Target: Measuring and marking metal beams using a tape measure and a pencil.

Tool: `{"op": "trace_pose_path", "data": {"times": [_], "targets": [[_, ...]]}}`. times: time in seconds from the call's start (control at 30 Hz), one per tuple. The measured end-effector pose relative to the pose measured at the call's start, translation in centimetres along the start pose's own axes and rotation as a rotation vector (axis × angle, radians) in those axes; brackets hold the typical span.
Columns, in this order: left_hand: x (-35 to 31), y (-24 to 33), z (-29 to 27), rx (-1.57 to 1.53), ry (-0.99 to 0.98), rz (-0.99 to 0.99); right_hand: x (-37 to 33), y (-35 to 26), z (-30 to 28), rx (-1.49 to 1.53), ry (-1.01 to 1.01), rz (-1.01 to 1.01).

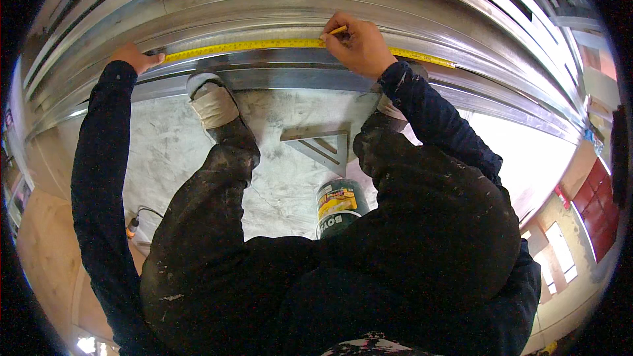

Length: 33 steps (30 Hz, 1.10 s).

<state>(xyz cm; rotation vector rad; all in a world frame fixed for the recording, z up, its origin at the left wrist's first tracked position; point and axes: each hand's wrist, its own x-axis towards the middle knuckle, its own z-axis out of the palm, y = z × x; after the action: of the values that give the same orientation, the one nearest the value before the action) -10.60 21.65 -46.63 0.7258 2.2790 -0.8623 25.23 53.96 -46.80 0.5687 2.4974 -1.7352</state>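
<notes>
A yellow tape measure (244, 45) is stretched across long, shiny metal profiles (264, 0) in front of me. My left hand (137, 59) grips its left end, the thumb pointing along the blade; whether the case sits inside that hand is hidden. Farther right, my right hand (361, 43) pinches a short yellow pencil (338, 30) and rests over the tape, its fingertips at the blade's edge. Beyond that hand the blade runs on to its free end, lying along the metal.
A grey triangular square (339, 151) lies on the pale, dusty floor (283, 118) between my feet. Close to my seat stands a dark green bucket (339, 204) with a yellow label. An orange and black tool (132, 227) with a cable is at the left.
</notes>
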Motion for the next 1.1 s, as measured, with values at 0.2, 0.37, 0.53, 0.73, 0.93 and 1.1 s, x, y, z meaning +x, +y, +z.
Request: {"op": "trace_pose_path", "data": {"times": [0.2,0.37,0.53,0.73,0.93,1.1], "targets": [[0.2,-0.7,0.6,-0.047,0.036,0.013,0.6,-0.4,-0.4,-0.298,0.111,-0.311],[0.8,-1.4,1.5,-0.055,0.072,0.036,0.5,-1.4,-0.8,-0.137,0.321,-0.205],[0.0,0.0,-0.2,-0.050,0.024,0.020,-0.3,1.3,-0.8,0.036,0.051,0.032],[2.0,-2.2,2.5,-0.083,0.087,0.134,0.0,1.9,-0.5,-0.051,0.040,-0.050],[1.6,-1.5,1.8,-0.086,0.063,0.088,-0.4,1.2,-0.7,-0.014,0.015,0.027],[2.2,-3.1,3.1,-0.101,0.036,0.054,-0.1,0.9,-0.4,-0.033,0.017,-0.011]]}}
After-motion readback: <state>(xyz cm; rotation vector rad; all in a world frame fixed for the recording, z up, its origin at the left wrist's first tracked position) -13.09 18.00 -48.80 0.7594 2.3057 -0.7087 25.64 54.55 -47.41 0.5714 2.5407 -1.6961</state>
